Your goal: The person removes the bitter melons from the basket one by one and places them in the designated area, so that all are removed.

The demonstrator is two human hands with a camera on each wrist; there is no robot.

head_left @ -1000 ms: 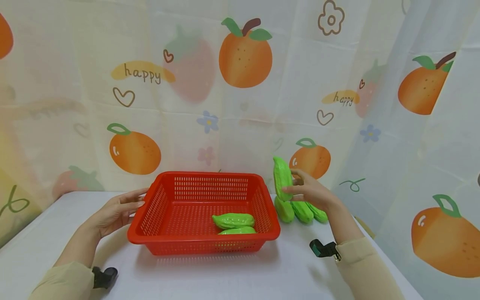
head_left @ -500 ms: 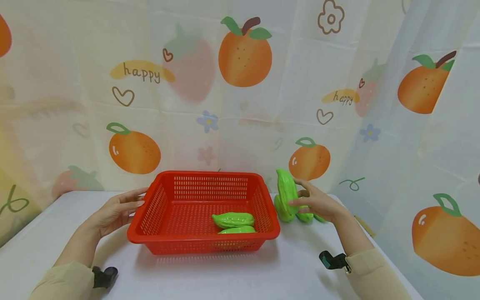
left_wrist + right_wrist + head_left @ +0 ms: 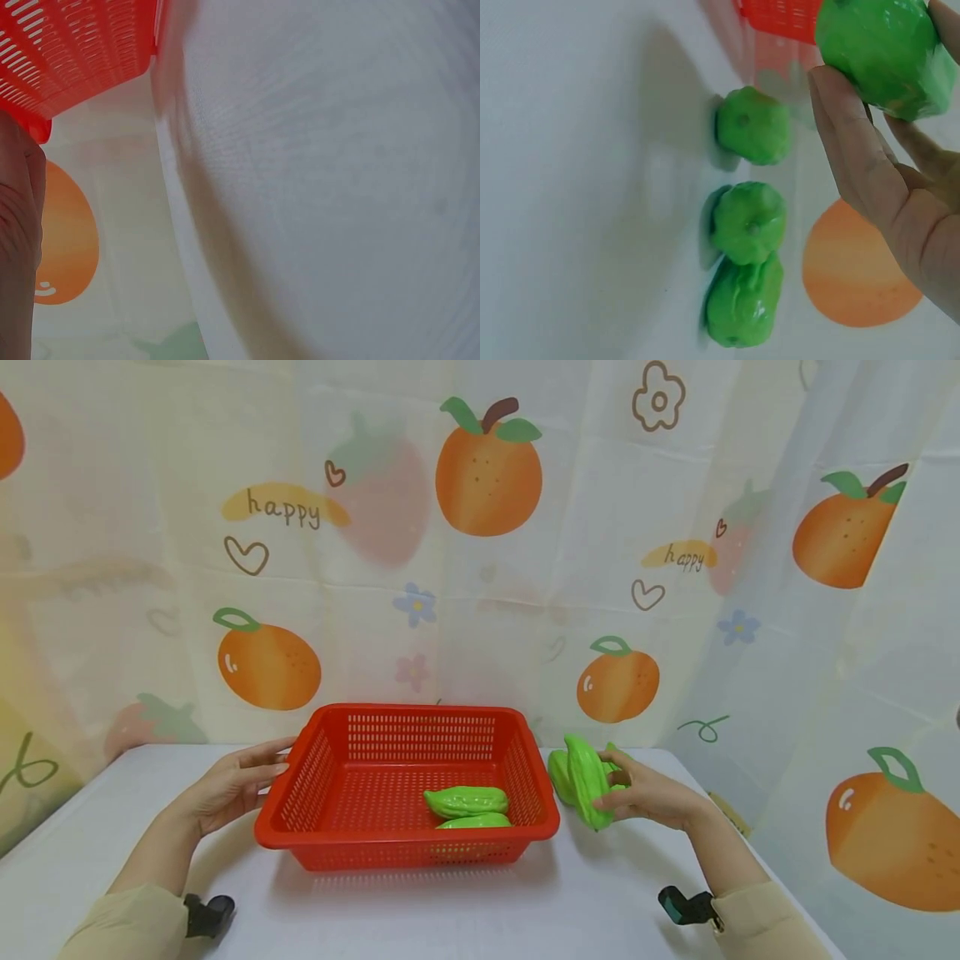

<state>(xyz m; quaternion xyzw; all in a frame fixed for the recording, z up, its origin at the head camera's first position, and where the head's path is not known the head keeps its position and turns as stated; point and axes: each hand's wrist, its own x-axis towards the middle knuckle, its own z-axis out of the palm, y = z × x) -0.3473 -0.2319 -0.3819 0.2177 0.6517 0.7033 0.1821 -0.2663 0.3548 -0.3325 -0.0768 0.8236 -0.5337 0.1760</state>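
A green bumpy bitter melon (image 3: 585,781) is held in my right hand (image 3: 648,792), pinched between thumb and fingers, raised off the table and nearly upright. Three more bitter melons (image 3: 750,223) lie in a row on the table behind it in the right wrist view; in the head view the held one and the hand partly cover them. Left of these stands a red perforated basket (image 3: 405,837). Two bitter melons (image 3: 468,800) lie inside, at its right front. My left hand (image 3: 232,785) touches the basket's left side with its fingers extended; some fingertips are hidden behind the rim.
A white cloth covers the table (image 3: 405,914). Close behind the table hangs a pale curtain (image 3: 525,610) printed with oranges, and it continues along the right side. Each sleeve cuff carries a small black device (image 3: 210,916).
My right hand has come down and to the right, toward me, lowering the bitter melon in front of the row. The left hand and basket have stayed in place.
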